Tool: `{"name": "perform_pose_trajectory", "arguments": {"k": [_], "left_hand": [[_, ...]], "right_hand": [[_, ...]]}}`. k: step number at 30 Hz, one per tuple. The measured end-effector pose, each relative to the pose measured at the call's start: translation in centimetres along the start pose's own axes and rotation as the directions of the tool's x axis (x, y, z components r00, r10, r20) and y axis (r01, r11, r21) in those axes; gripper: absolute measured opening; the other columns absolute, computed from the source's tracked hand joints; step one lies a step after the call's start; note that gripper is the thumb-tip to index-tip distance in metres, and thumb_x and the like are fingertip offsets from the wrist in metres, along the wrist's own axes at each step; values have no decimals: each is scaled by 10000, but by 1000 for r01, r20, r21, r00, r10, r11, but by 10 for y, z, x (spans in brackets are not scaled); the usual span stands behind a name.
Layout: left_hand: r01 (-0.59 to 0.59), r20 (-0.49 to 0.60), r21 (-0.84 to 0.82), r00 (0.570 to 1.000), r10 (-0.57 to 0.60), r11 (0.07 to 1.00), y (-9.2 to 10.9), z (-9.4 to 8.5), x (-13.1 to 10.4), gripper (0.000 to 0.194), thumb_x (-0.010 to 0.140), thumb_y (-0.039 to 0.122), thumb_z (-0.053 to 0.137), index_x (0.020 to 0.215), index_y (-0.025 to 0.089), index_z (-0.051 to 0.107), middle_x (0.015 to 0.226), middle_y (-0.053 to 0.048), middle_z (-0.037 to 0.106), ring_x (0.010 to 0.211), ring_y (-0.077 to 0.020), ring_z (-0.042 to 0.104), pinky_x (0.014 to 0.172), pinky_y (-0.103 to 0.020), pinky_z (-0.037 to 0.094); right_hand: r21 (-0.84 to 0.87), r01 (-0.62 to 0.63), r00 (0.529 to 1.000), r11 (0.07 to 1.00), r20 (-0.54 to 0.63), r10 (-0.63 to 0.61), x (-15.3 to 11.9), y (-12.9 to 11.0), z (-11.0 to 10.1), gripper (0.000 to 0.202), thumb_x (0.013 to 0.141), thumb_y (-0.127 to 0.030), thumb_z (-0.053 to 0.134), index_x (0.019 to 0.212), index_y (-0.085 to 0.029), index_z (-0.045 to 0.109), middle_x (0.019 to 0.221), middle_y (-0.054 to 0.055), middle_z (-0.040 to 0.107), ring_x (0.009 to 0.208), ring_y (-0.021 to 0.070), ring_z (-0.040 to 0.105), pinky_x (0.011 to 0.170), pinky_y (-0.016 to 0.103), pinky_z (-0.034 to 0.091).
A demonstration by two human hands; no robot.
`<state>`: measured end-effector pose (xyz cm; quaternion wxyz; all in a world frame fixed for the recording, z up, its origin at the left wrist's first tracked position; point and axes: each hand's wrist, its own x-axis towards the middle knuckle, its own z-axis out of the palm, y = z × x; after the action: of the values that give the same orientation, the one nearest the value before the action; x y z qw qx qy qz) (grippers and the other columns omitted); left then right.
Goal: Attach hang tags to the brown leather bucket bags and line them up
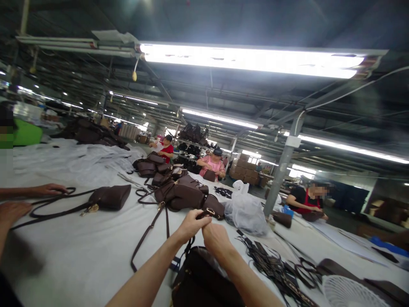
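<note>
My left hand is closed, thumb and fingers pinching a dark brown strap beside a gold-coloured buckle. Right against it, my right hand is curled into a fist, and whatever its fingers hold is hidden. Beneath my wrists a dark brown handbag sits at the table's near edge, its top open with pale lining or wrapping showing. Just beyond my hands lies a pile of brown handbags, with a long strap trailing toward me.
At left, another person's hands touch the straps of a brown bag. A clear plastic bag, a bundle of dark straps and a white basket lie to the right. A metal post rises beyond. Other people work further back.
</note>
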<state>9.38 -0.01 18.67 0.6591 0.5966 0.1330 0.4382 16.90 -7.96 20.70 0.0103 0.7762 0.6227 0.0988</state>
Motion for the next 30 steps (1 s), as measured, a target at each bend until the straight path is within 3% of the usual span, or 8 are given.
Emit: {"name": "perform_pose_trajectory", "arguments": {"k": [6, 10, 13, 15, 18, 22, 25, 30], "left_hand": [[94, -262, -255, 951, -163, 962, -10, -21, 19, 382, 887, 420, 554, 616, 186, 421, 579, 30, 505, 535, -111, 512, 567, -234, 410], [120, -321, -415, 908, -268, 902, -8, -60, 24, 447, 986, 398, 374, 614, 210, 214, 485, 102, 311, 354, -24, 314, 473, -163, 342], [124, -286, -464, 916, -281, 877, -3, -74, 22, 437, 976, 414, 416, 635, 207, 238, 486, 117, 305, 324, 2, 191, 405, -134, 216], [152, -203, -464, 941, -271, 873, 2, -66, 20, 395, 944, 427, 488, 670, 199, 320, 528, 89, 425, 332, 0, 225, 392, -142, 201], [225, 4, -381, 970, -241, 897, 12, -35, 16, 341, 870, 435, 607, 732, 180, 428, 596, 19, 565, 355, -30, 328, 380, -171, 216], [221, 324, -97, 929, -180, 970, 20, 7, 7, 395, 831, 543, 581, 776, 166, 476, 578, -6, 591, 370, -57, 366, 380, -201, 208], [219, 356, -6, 912, -203, 976, 18, 17, 1, 405, 815, 569, 558, 845, 171, 495, 598, 14, 585, 380, -53, 336, 397, -204, 213], [228, 300, 88, 922, -244, 970, 12, 5, -4, 293, 675, 346, 750, 741, 148, 544, 531, 55, 501, 438, -68, 382, 415, -197, 224]], "right_hand": [[168, 106, 994, 980, -46, -99, -19, 20, -8, 188, 874, -140, 457, 1012, -166, 581, 936, 88, 692, 872, 203, 648, 728, 279, 450], [399, 168, 985, 902, -99, -139, -44, 79, -6, 130, 850, -226, 479, 881, -207, 604, 859, 29, 670, 814, 188, 603, 739, 290, 436], [404, 138, 986, 904, -140, -87, -57, 121, -10, 224, 888, -318, 445, 862, -216, 643, 864, 53, 671, 829, 219, 606, 771, 332, 436], [373, 121, 989, 920, -128, -78, -60, 130, -19, 272, 904, -366, 436, 811, -216, 643, 811, 50, 666, 780, 217, 605, 728, 323, 433], [301, 89, 996, 950, -40, -81, -52, 114, -41, 334, 940, -350, 383, 754, -205, 620, 688, 33, 649, 647, 182, 586, 618, 280, 401], [53, 96, 995, 994, -24, -95, -27, 75, -66, 343, 967, -294, 368, 818, -198, 662, 776, 68, 694, 712, 189, 636, 624, 264, 385], [-30, 66, 996, 997, -60, -67, -11, 60, -70, 348, 968, -327, 391, 834, -197, 684, 861, 102, 708, 813, 224, 660, 664, 276, 397], [-45, 29, 996, 999, -87, -33, -3, 60, -68, 344, 955, -398, 437, 826, -202, 689, 866, 98, 715, 842, 225, 667, 677, 272, 408]]}}
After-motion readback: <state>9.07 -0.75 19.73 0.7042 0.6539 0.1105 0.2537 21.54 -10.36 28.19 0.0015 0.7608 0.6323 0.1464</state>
